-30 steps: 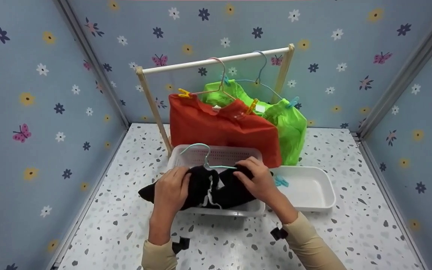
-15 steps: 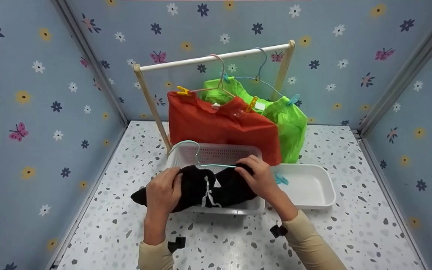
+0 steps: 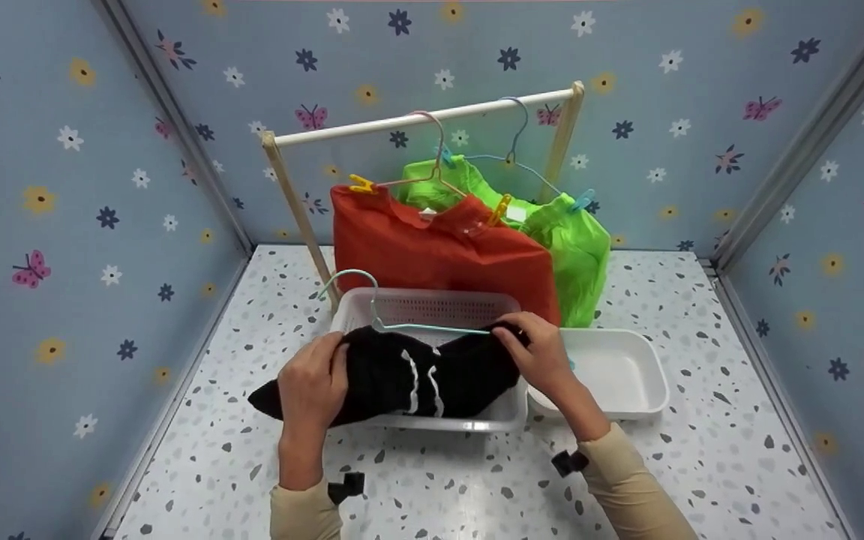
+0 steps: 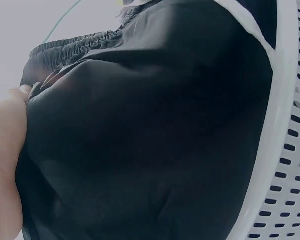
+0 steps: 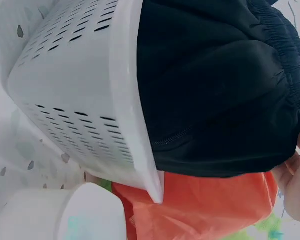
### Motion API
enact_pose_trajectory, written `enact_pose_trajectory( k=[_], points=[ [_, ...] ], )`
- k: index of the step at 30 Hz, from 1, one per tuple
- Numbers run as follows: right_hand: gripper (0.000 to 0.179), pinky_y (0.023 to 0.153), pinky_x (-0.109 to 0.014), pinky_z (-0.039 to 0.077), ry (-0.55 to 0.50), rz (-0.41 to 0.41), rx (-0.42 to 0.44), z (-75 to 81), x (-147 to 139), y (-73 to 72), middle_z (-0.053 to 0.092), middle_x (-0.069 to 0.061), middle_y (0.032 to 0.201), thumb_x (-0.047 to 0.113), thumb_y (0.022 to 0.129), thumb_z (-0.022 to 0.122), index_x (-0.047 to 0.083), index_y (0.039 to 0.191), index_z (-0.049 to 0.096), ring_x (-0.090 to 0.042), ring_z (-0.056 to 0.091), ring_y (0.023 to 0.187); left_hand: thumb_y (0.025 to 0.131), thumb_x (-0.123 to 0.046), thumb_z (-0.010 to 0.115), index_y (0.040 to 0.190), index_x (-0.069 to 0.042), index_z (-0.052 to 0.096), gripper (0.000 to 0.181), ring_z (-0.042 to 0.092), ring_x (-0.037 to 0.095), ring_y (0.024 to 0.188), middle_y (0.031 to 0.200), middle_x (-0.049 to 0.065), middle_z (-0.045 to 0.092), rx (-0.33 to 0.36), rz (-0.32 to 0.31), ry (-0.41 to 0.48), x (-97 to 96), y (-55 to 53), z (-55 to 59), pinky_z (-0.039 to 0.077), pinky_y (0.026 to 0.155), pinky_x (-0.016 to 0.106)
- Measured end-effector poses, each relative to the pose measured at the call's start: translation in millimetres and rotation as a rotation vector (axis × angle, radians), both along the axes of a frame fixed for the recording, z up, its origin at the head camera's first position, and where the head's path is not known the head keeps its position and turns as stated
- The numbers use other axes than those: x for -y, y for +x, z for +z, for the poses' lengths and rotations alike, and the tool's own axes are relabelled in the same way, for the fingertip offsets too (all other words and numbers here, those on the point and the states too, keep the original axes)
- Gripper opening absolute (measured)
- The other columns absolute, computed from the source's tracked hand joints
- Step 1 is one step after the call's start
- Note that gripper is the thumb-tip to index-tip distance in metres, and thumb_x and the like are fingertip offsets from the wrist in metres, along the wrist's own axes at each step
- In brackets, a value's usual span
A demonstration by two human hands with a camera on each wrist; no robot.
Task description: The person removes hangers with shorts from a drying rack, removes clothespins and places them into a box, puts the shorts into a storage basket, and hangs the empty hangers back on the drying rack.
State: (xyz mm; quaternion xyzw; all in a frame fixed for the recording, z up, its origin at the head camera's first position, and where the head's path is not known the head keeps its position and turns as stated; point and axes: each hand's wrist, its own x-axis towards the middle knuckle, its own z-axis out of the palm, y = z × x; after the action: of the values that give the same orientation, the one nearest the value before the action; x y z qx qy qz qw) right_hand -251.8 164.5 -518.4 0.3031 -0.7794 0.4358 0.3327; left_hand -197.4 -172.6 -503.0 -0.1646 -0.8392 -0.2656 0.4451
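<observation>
Fingers of the left hand (image 3: 313,379) pinch the upper left part of a black fabric garment with a gathered elastic waist and white drawstring (image 3: 379,375); the right hand (image 3: 539,352) grips its upper right corner. The garment is spread over a white perforated plastic basket (image 3: 469,425), covering much of its opening, its left tip poking beyond the basket. A thin mint-green hanger (image 3: 432,328) lies along the waist, hook to the left, bar reaching the right hand. At right, the right hand and forearm partly block a shallow white plastic tray (image 3: 627,375). Just beyond the basket, a red cloth garment (image 3: 439,255) with yellow clothespins (image 3: 361,184) hangs from a white-barred wooden rack (image 3: 349,130), hiding part of a bright green garment (image 3: 586,255) farther back, with blue clothespins (image 3: 582,199). Everything stands on a grey-speckled white surface (image 3: 462,480).
</observation>
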Motion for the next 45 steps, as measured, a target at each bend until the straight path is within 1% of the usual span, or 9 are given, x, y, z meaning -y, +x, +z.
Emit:
enact_pose_trajectory(
  k=[6,11,14,19,25,31,36,42,45],
  points=[
    [0.012,0.058,-0.025,0.046,-0.041,-0.015,0.048,-4.4,-4,0.2,0.068,0.000,0.083,0.001,0.084,0.074,0.007,0.093,0.071,-0.013,0.058,0.067,0.093,-0.011,0.063,0.096,-0.004,0.068,0.009,0.064,0.029,0.073,0.085,0.009,0.067,-0.007,0.034,0.020,5.4,0.4,-1.6,0.051,0.063,0.042],
    [0.006,0.053,-0.023,0.046,-0.104,-0.017,0.116,-11.7,-5,-1.7,0.067,-0.001,0.077,0.001,0.085,0.073,0.003,0.090,0.071,-0.013,0.057,0.061,0.093,-0.010,0.064,0.096,-0.005,0.067,0.007,0.064,0.028,0.074,0.085,0.008,0.066,0.001,0.042,0.035,7.9,0.8,-2.5,0.050,0.064,0.043],
    [0.004,0.053,-0.022,0.046,-0.128,-0.045,0.155,-16.6,-6,-2.9,0.067,-0.001,0.076,0.004,0.088,0.071,0.000,0.090,0.070,-0.013,0.057,0.059,0.093,-0.010,0.064,0.096,-0.005,0.067,0.007,0.064,0.028,0.074,0.085,0.008,0.066,0.008,0.052,0.035,7.8,0.2,-2.9,0.050,0.063,0.042],
    [0.008,0.054,-0.020,0.045,-0.168,-0.095,0.206,-21.8,-8,-1.6,0.066,0.000,0.074,0.009,0.091,0.069,0.002,0.089,0.070,-0.010,0.055,0.058,0.093,-0.013,0.064,0.096,-0.006,0.068,0.009,0.062,0.028,0.069,0.082,0.006,0.065,-0.005,0.084,0.036,7.5,-0.7,-4.4,0.048,0.059,0.042],
    [0.004,0.056,-0.019,0.043,-0.199,-0.147,0.234,-30.0,-7,0.0,0.068,-0.004,0.077,0.005,0.089,0.070,0.001,0.089,0.072,-0.010,0.055,0.059,0.093,-0.015,0.064,0.094,-0.006,0.067,0.009,0.058,0.029,0.062,0.076,0.006,0.061,-0.027,0.116,0.048,5.4,0.3,-4.0,0.045,0.054,0.042],
    [0.004,0.057,-0.018,0.041,-0.246,-0.200,0.281,-36.2,-9,6.0,0.069,-0.006,0.078,0.002,0.090,0.068,0.001,0.089,0.072,-0.010,0.055,0.062,0.096,-0.019,0.061,0.092,-0.007,0.067,0.014,0.057,0.027,0.061,0.074,0.005,0.060,-0.011,0.151,0.049,-0.9,1.4,-4.9,0.044,0.054,0.040],
    [0.009,0.060,-0.017,0.042,-0.267,-0.227,0.345,-37.6,-6,7.0,0.069,-0.005,0.076,0.008,0.091,0.068,0.000,0.087,0.072,-0.008,0.056,0.064,0.096,-0.021,0.060,0.092,-0.007,0.067,0.016,0.056,0.027,0.059,0.072,0.005,0.058,-0.032,0.185,0.063,-3.8,2.0,-4.4,0.043,0.053,0.040],
    [0.012,0.058,-0.020,0.043,-0.286,-0.265,0.367,-36.0,0,7.5,0.067,-0.005,0.072,0.009,0.091,0.069,-0.001,0.085,0.072,-0.014,0.056,0.062,0.095,-0.021,0.061,0.092,-0.006,0.067,0.016,0.054,0.029,0.057,0.070,0.005,0.057,-0.071,0.229,0.089,-4.6,3.9,-4.6,0.041,0.052,0.040],
    [0.013,0.061,-0.021,0.043,-0.295,-0.303,0.376,-34.1,2,7.9,0.068,-0.005,0.074,0.010,0.091,0.069,-0.001,0.085,0.072,-0.014,0.057,0.065,0.094,-0.021,0.062,0.091,-0.007,0.068,0.015,0.058,0.028,0.060,0.073,0.005,0.060,-0.074,0.214,0.091,-5.0,4.9,-3.7,0.044,0.053,0.040]
  ],
)
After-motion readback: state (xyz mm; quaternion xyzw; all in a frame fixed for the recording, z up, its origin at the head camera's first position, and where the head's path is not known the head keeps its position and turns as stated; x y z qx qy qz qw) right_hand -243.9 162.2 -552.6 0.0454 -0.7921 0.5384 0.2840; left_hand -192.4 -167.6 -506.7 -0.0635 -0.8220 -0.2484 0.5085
